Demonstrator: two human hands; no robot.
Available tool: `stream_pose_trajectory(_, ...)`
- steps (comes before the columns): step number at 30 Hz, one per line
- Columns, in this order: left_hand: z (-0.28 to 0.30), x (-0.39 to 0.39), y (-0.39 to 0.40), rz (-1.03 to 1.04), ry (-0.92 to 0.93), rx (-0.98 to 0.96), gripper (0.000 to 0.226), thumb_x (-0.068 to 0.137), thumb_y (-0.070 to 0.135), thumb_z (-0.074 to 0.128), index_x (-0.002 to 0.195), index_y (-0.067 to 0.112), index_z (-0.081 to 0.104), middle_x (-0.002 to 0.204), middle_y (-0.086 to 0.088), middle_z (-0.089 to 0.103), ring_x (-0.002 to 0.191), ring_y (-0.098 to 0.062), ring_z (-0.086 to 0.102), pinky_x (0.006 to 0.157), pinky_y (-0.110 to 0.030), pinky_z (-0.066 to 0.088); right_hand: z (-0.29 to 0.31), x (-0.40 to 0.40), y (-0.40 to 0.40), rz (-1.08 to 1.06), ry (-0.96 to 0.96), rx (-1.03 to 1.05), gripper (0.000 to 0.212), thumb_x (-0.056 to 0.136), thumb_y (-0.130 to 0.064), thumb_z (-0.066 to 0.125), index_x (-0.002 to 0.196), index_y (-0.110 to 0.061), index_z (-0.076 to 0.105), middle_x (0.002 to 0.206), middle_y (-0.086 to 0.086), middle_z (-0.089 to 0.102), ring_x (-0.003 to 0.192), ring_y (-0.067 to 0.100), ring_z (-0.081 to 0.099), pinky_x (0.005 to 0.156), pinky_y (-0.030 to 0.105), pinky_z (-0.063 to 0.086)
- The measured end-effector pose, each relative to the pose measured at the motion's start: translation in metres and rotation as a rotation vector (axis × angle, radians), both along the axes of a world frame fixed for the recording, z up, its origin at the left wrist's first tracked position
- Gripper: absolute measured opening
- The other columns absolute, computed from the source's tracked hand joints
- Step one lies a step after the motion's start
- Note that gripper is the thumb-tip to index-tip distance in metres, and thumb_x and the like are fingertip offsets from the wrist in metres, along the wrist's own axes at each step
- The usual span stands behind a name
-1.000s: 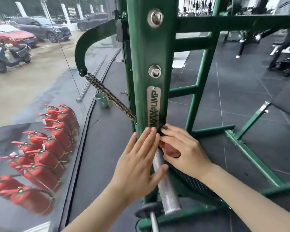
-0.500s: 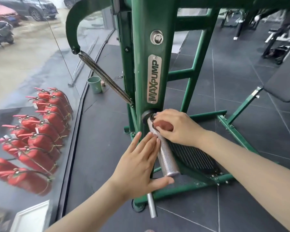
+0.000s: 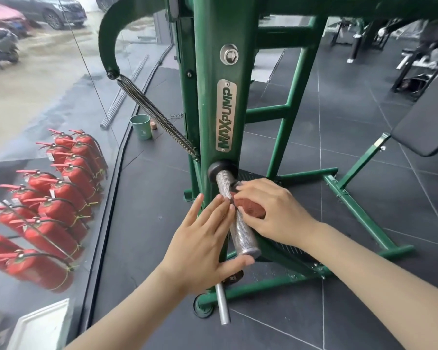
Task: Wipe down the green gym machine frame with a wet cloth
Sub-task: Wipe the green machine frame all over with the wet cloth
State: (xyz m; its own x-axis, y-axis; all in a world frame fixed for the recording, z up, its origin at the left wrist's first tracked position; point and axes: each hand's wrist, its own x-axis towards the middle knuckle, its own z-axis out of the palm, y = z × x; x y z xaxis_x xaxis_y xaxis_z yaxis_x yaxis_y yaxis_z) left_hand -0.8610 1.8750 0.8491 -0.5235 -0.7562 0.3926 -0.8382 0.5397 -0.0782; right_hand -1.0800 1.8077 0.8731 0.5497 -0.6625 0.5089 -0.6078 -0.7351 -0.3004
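cloth (image 3: 249, 210): soft, damp I'd guess, bunched under my right hand (image 3: 271, 210), mid-frame
left hand (image 3: 208, 245): fingers spread flat, holding nothing
frame (image 3: 220, 117): rigid

Place: a gym, street-level. Around me: a green machine frame (image 3: 223, 117) with a MAXPUMP nameplate (image 3: 226, 114), a spring (image 3: 157, 114), a black padded bench (image 3: 425, 125), more machines (image 3: 359, 36) further back, dark rubber floor tiles (image 3: 364, 152). Beyond my glass wall (image 3: 48, 102): red fire extinguishers (image 3: 58, 195), parked cars (image 3: 56, 11), a scooter (image 3: 0, 46).
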Motion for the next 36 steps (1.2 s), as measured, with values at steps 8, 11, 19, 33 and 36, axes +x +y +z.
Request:
stream_pose_trajectory(8, 0.035, -0.063, -0.006, 0.06, 0.037, -0.055, 0.092, 0.101, 0.074, 0.031, 0.156, 0.001, 0.04, 0.163, -0.013, 0.04, 0.157, -0.027, 0.024, 0.128, -0.054, 0.018, 0.005, -0.054, -0.003, 0.015, -0.025, -0.164, 0.039, 0.084, -0.01, 0.081, 0.122, -0.003, 0.072, 0.133, 0.012, 0.067, 0.135, 0.031, 0.056, 0.112, 0.051, 0.047)
stream_pose_trajectory(11, 0.035, -0.092, -0.002, 0.074, 0.041, -0.06, 0.092, 0.102, 0.073, 0.03, 0.158, 0.0, 0.036, 0.164, -0.015, 0.037, 0.158, -0.028, 0.022, 0.127, -0.054, 0.02, 0.01, -0.08, 0.0, 0.015, -0.034, -0.211, 0.034, 0.089, -0.016, 0.074, 0.12, -0.002, 0.073, 0.132, 0.013, 0.067, 0.133, 0.033, 0.057, 0.111, 0.051, 0.046)
stream_pose_trajectory(19, 0.008, -0.18, 0.014, 0.123, 0.034, -0.05, 0.092, 0.102, 0.071, 0.031, 0.158, -0.002, 0.033, 0.166, -0.016, 0.033, 0.158, -0.029, 0.02, 0.128, -0.053, 0.016, -0.012, -0.159, 0.013, -0.002, -0.041, -0.252, 0.039, 0.081, -0.006, 0.082, 0.119, -0.002, 0.073, 0.129, 0.014, 0.068, 0.132, 0.035, 0.059, 0.112, 0.055, 0.046)
stream_pose_trajectory(33, -0.083, -0.283, -0.003, 0.02, 0.046, 0.037, 0.088, 0.096, 0.067, 0.049, 0.159, 0.006, 0.037, 0.167, -0.014, 0.032, 0.157, -0.029, 0.023, 0.126, -0.056, 0.022, -0.108, -0.276, 0.028, -0.163, -0.012, -0.18, 0.032, 0.083, -0.007, 0.079, 0.115, -0.002, 0.076, 0.127, 0.013, 0.07, 0.128, 0.034, 0.063, 0.109, 0.055, 0.048)
stream_pose_trajectory(36, -0.117, -0.285, -0.017, 0.013, 0.059, 0.029, 0.087, 0.096, 0.066, 0.05, 0.159, 0.007, 0.037, 0.167, -0.014, 0.032, 0.157, -0.029, 0.024, 0.126, -0.055, 0.021, -0.142, -0.279, 0.019, -0.17, -0.026, -0.198, 0.032, 0.083, -0.005, 0.079, 0.115, -0.001, 0.076, 0.127, 0.014, 0.07, 0.128, 0.034, 0.063, 0.109, 0.055, 0.048)
